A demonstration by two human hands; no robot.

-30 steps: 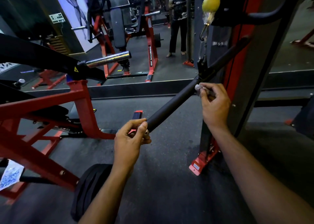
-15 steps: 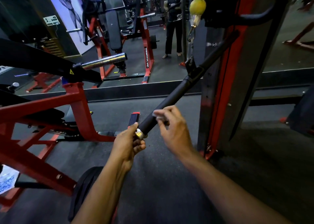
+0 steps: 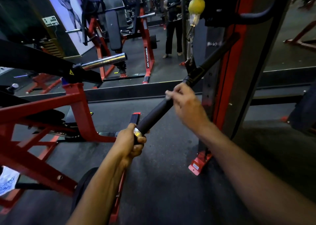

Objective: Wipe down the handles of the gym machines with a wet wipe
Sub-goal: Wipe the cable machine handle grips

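Two bare hands work a black bar handle (image 3: 153, 115) that slants up toward a red cable machine (image 3: 237, 67). Left hand (image 3: 131, 139) grips the bar's near end at its metal collar; right hand (image 3: 186, 103), blurred, pinches a small pale wet wipe (image 3: 168, 95) against the foam grip farther up. A red plate-loaded frame (image 3: 51, 118) stands left, before a wall mirror.

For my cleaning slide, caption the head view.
Left hand grips the bar handle end; right hand rubs a wipe along it.
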